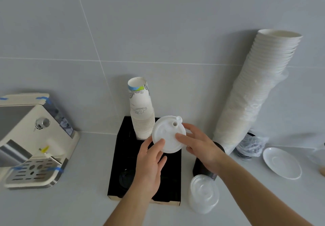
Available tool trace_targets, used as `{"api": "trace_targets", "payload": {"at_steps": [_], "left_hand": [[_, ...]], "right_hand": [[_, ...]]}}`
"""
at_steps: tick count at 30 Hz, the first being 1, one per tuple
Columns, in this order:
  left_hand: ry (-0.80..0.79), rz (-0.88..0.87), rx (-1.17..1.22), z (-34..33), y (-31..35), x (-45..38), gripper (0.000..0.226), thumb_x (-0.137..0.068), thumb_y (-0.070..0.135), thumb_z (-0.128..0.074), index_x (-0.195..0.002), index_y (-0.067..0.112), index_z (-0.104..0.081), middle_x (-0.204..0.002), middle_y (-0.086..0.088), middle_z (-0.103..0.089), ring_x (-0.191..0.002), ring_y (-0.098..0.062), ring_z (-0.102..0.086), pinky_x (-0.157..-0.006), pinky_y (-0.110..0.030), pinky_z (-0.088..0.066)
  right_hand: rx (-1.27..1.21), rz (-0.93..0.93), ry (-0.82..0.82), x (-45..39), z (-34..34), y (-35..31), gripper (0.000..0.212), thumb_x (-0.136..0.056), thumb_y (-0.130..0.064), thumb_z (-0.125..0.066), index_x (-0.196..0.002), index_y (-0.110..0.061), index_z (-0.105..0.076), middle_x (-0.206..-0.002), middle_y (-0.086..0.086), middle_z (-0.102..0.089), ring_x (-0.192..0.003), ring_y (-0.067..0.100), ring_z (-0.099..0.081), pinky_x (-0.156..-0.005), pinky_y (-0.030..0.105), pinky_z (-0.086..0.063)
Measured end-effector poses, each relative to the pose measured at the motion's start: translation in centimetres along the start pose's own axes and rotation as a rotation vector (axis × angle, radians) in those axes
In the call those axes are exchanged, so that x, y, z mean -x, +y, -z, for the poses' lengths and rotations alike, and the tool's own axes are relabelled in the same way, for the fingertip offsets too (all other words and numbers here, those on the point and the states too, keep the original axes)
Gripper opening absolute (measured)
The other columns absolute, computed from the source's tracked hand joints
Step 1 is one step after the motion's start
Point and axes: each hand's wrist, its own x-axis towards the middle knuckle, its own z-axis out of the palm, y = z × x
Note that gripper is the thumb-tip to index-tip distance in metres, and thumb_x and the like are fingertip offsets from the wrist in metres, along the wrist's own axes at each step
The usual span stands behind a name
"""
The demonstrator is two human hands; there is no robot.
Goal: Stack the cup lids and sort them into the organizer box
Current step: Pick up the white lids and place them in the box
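A stack of white cup lids (167, 134), its top lid with a sip hole and a small tab, is held above the black organizer box (121, 157). My left hand (149, 166) grips its lower left edge with thumb on top. My right hand (198, 145) grips its right edge. Printed paper cups (140, 113) stand stacked in the box's back compartment. A dark lid (125, 178) lies in a front compartment. A stack of clear plastic lids (204, 193) rests on the counter right of the box.
A cream coffee machine (31, 138) with a drip tray stands at the left. A tall leaning stack of white paper cups (260, 92) rests against the tiled wall at right. A white saucer (281, 162) lies far right. A black object (200, 167) sits under my right wrist.
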Motion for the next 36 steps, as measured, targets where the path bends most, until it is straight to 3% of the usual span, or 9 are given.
{"api": "trace_targets", "payload": {"at_steps": [3,7,10,18,26,31,36], "left_hand": [[0.037,0.026,0.029,-0.7,0.8,-1.9,0.030,-0.088,0.019,-0.065,-0.118,0.023,-0.063,-0.116,0.001,-0.069,-0.109,-0.016,-0.061,-0.111,-0.042,-0.038],[0.065,0.078,0.016,-1.7,1.5,-4.8,0.013,-0.087,0.025,-0.066,-0.100,0.024,-0.066,-0.115,0.000,-0.068,-0.110,-0.015,-0.061,-0.113,-0.041,-0.036],[0.106,0.126,-0.051,-2.2,1.8,-6.8,0.015,-0.084,0.033,-0.069,-0.096,0.029,-0.063,-0.120,0.001,-0.064,-0.119,-0.019,-0.055,-0.114,-0.041,-0.033],[0.185,0.144,-0.093,-3.4,0.7,-10.3,0.028,-0.087,0.037,-0.063,-0.113,0.032,-0.060,-0.122,0.007,-0.060,-0.124,-0.018,-0.050,-0.102,-0.034,-0.030],[0.246,0.180,-0.139,-3.5,-0.5,-12.1,0.009,-0.087,0.038,-0.062,-0.092,0.031,-0.058,-0.106,0.009,-0.061,-0.115,-0.022,-0.053,-0.090,-0.035,-0.031],[0.269,0.144,-0.123,-3.7,-0.9,-12.7,0.029,-0.087,0.039,-0.061,-0.114,0.030,-0.058,-0.118,0.006,-0.063,-0.116,-0.020,-0.055,-0.090,-0.033,-0.032],[0.320,0.111,-0.112,-4.1,-1.5,-13.2,0.040,-0.086,0.040,-0.060,-0.123,0.026,-0.057,-0.120,0.005,-0.062,-0.114,-0.020,-0.054,-0.091,-0.034,-0.034]], "right_hand": [[0.091,0.000,0.036,-2.4,1.1,-1.1,0.072,-0.065,-0.057,-0.077,-0.132,-0.045,-0.053,-0.138,-0.006,-0.059,-0.131,0.014,-0.052,-0.112,0.045,-0.039],[0.152,-0.009,0.038,-6.0,2.7,-2.9,0.056,-0.086,-0.031,-0.073,-0.139,-0.032,-0.053,-0.116,-0.005,-0.070,-0.109,0.018,-0.066,-0.101,0.038,-0.051],[0.144,-0.033,0.041,-8.1,3.1,-3.9,0.049,-0.089,-0.019,-0.070,-0.135,-0.027,-0.057,-0.104,-0.001,-0.072,-0.093,0.019,-0.070,-0.092,0.033,-0.056],[0.100,-0.088,0.062,-11.4,3.2,-2.5,0.047,-0.091,-0.015,-0.066,-0.135,-0.030,-0.059,-0.111,0.003,-0.070,-0.104,0.025,-0.070,-0.092,0.034,-0.057],[0.055,-0.131,0.075,-13.3,3.4,0.0,0.051,-0.084,-0.018,-0.070,-0.132,-0.033,-0.060,-0.126,0.007,-0.066,-0.110,0.027,-0.068,-0.093,0.037,-0.058],[0.037,-0.122,0.089,-13.9,3.2,0.2,0.057,-0.080,-0.019,-0.072,-0.134,-0.030,-0.058,-0.131,0.007,-0.064,-0.111,0.028,-0.067,-0.092,0.038,-0.059],[0.055,-0.120,0.089,-14.4,3.2,0.5,0.055,-0.083,-0.019,-0.070,-0.135,-0.030,-0.057,-0.128,0.007,-0.065,-0.108,0.026,-0.069,-0.094,0.039,-0.058]]}}
